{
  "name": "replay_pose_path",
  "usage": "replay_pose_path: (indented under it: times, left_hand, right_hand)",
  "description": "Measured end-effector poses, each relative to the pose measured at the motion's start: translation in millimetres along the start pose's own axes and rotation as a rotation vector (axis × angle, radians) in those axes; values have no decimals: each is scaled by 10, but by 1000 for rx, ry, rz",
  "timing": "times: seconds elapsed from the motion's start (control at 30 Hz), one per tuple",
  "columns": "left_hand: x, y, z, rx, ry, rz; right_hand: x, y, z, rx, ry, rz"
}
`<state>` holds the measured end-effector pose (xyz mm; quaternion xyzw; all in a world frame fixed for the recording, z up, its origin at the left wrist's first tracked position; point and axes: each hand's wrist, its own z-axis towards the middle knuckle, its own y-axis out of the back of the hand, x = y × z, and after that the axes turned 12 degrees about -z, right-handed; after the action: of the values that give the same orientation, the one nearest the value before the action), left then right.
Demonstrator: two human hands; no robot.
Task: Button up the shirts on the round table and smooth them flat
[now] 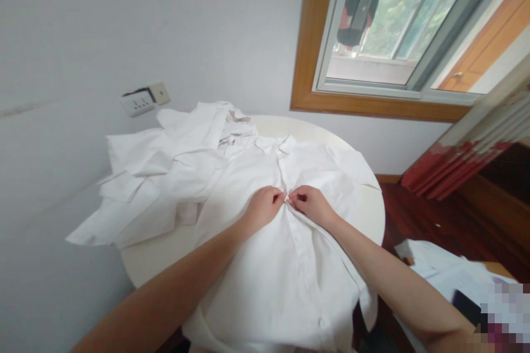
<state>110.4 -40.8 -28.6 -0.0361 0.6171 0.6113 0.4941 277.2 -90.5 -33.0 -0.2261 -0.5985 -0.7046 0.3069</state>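
A white button-up shirt (248, 276) lies front side up on a round white table (157, 262), its collar (275, 146) toward the wall and its hem hanging over the near edge. At the middle of the front placket, my left hand (267, 204) pinches one edge of the shirt. Facing it, my right hand (310, 204) pinches the other edge, and the fingertips of both hands nearly meet. A button between the fingers is too small to make out. Below the hands the front is partly parted, with buttons showing along the placket.
More white shirts (165, 160) are heaped on the table's left side against the wall. A socket (138, 103) sits above them. Right of the table are a window (381, 22), a red and cream curtain (455, 149), and white cloth (434, 265) with a dark phone-like object (467, 306).
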Motion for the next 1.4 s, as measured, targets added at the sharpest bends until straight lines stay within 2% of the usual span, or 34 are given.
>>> replay_pose_path:
  times: [0.2, 0.4, 0.63, 0.83, 0.97, 1.07, 1.2, 1.3, 1.4]
  left_hand:
    - [-8, -5, -7, -8, 10, 9]
    - [-2, -4, 6, -20, 30, 13]
    - [-12, -5, 4, -58, 0, -7]
    - [-24, 7, 11, -83, -16, -67]
    - [3, -2, 26, -77, -27, -108]
    - [22, 5, 36, -58, -49, -119]
    - [32, 60, 38, 18, -104, -90]
    - [34, 111, 35, 78, -177, -69]
    - [40, 158, 42, 91, -211, -57]
  right_hand:
    - [-13, -42, 12, -93, 67, -182]
    - [-21, -55, 10, -101, 58, -164]
    - [9, -24, 1, -64, 40, -162]
    - [12, 16, 17, 60, -17, 58]
    - [53, 26, 24, 11, 19, -90]
    - [101, 27, 11, -19, 78, -270]
    - [119, 24, -1, -8, 110, -383]
    - [97, 23, 16, 3, 114, -375]
    - [82, 24, 33, -11, 118, -301]
